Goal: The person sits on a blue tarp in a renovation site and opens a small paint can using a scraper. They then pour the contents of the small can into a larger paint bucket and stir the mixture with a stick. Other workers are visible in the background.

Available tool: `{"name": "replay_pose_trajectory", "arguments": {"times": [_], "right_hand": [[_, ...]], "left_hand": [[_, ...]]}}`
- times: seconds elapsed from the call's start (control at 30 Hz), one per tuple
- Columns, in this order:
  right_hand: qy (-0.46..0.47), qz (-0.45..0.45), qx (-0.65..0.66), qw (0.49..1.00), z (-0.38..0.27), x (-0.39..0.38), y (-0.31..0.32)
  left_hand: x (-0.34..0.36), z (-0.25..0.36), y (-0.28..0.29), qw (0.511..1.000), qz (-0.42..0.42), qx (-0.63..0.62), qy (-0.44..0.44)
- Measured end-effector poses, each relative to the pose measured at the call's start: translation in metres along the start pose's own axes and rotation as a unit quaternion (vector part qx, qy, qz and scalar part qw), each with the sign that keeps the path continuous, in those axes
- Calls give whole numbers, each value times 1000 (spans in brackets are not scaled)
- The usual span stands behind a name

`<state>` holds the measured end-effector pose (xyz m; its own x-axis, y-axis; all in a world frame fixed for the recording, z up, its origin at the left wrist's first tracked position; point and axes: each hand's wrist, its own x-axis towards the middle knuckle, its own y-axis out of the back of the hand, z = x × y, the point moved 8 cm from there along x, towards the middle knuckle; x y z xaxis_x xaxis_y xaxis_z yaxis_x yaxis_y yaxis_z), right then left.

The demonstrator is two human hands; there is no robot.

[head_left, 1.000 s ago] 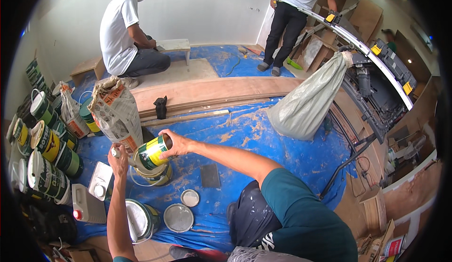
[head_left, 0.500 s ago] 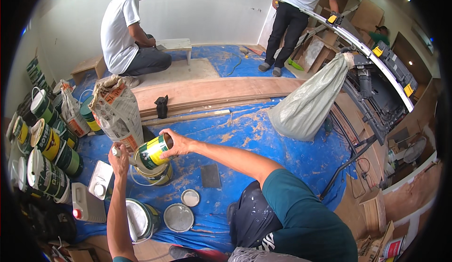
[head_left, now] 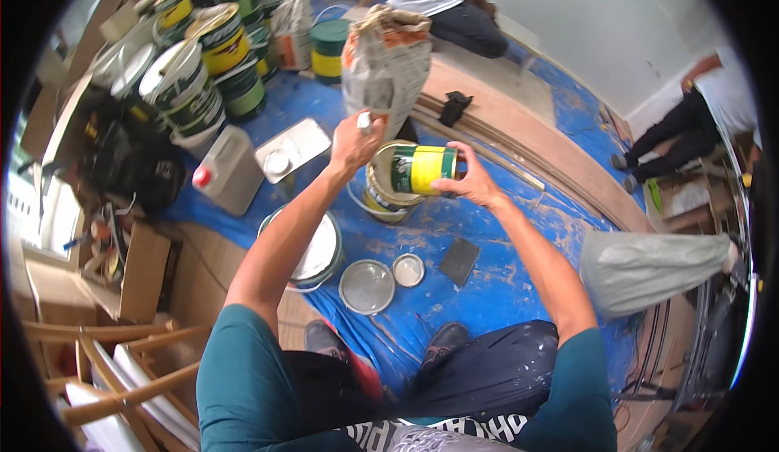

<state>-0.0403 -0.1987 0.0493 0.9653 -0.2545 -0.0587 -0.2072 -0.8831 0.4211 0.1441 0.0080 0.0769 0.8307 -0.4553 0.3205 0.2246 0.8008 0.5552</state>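
My right hand (head_left: 476,180) grips a small green and yellow paint can (head_left: 433,170) by its base end. The can lies tipped on its side, its mouth facing left over an uncovered bucket (head_left: 389,207). Closed in a fist, my left hand (head_left: 355,145) is just left of the can, above the bucket's rim. A pale handle end (head_left: 364,122) sticks up out of that fist; the rest of the tool is hidden. Close by on the blue sheet are a large round lid (head_left: 367,286), a smaller lid (head_left: 408,270) and a dark flat square plate (head_left: 460,260).
A tall paper sack (head_left: 385,66) stands just behind the bucket. A jug with a red cap (head_left: 231,172), a white container (head_left: 296,148) and several stacked pails (head_left: 182,87) are on the left. Long boards (head_left: 527,144) lie beyond. Two people are farther back, one crouching.
My view has swung left and downward, so more of the left side shows. The can is still in my right hand, tipped over the bucket, now nearly level.
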Motion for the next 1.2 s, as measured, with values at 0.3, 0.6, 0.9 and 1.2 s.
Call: {"name": "replay_pose_trajectory", "arguments": {"times": [0.3, 0.6, 0.9, 1.2], "right_hand": [[34, 39, -25, 998, -67, -2, 35], [105, 43, 0, 994, -125, -9, 56], [-33, 77, 269, 960, -71, -13, 68], [-29, 44, 370, 927, -52, -8, 68]], "left_hand": [[-7, 7, 5, 998, 46, -37, -29], [-9, 3, 9, 997, 34, -60, -38], [-10, 8, 14, 996, 54, -66, -40], [-10, 1, 10, 992, 74, -84, -56]]}}
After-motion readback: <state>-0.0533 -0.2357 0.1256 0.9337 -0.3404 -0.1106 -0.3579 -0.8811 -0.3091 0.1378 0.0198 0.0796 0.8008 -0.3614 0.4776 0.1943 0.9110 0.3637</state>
